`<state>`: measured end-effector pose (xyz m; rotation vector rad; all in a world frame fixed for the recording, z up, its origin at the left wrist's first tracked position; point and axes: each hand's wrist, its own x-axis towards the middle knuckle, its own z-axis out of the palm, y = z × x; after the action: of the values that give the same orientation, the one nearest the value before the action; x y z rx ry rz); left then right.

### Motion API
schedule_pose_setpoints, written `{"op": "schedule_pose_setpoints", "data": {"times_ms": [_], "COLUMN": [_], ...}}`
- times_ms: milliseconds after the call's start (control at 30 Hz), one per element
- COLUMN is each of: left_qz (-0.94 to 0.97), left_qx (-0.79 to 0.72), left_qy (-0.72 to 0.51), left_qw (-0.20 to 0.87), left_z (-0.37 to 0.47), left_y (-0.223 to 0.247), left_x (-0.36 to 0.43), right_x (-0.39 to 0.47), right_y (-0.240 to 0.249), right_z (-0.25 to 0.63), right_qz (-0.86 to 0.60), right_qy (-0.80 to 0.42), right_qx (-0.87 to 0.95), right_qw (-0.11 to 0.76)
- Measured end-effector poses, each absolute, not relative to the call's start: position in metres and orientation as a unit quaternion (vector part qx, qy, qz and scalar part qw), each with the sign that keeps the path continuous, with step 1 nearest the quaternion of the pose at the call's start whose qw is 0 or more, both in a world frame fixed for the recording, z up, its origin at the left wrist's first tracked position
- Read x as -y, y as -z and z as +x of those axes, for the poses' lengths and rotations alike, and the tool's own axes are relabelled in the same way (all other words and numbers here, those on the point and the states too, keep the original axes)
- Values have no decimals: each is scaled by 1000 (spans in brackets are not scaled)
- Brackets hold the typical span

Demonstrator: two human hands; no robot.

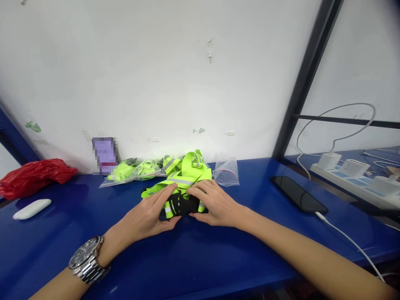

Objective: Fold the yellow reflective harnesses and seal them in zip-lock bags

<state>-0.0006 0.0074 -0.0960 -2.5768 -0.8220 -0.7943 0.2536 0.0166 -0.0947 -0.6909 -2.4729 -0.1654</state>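
Observation:
A bundle of neon yellow-green reflective straps (pixel 181 180) with silver stripes and black parts lies on the blue table, loosely folded. My left hand (pixel 152 213) grips the bundle's left side, fingers on top and thumb low at the front. On the other side my right hand (pixel 215 204) holds the black front part between fingers and thumb. Behind and to the left, clear plastic bags (pixel 133 171) contain more yellow-green straps. Just right of the bundle, close to the wall, stands another clear zip bag (pixel 227 171).
A black phone (pixel 300 193) with a white cable lies on the right, near a white power strip (pixel 353 177) with chargers. At left are a red plastic bag (pixel 37 175) and a white oblong object (pixel 32 209). A pixelated purple screen (pixel 105 155) leans against the wall.

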Motion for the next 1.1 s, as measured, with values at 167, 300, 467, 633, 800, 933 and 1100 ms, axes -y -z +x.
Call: {"op": "schedule_pose_setpoints", "data": {"times_ms": [167,300,467,633,800,933,1100], "left_qz": [-911,-905,-878,-872,-888,-892,-905], "left_qx": [289,295,314,322,308,302,304], "left_qy": [250,277,321,325,307,299,251], "left_qw": [155,131,167,175,148,154,157], "left_z": [-2,-5,-17,-17,-10,-10,-11], "left_y": [94,94,91,90,91,92,93], "left_x": [-6,-10,-16,-14,-9,-8,-7], "right_x": [-22,-24,-37,-41,-31,-28,-29], "right_y": [97,94,93,93,90,89,92], "right_z": [257,260,277,284,276,274,276], "right_qz": [-245,-268,-314,-313,-272,-252,-232], "right_qy": [37,12,-3,4,22,20,47], "right_qx": [918,908,878,869,878,884,896], "right_qw": [309,322,361,384,394,394,375]}}
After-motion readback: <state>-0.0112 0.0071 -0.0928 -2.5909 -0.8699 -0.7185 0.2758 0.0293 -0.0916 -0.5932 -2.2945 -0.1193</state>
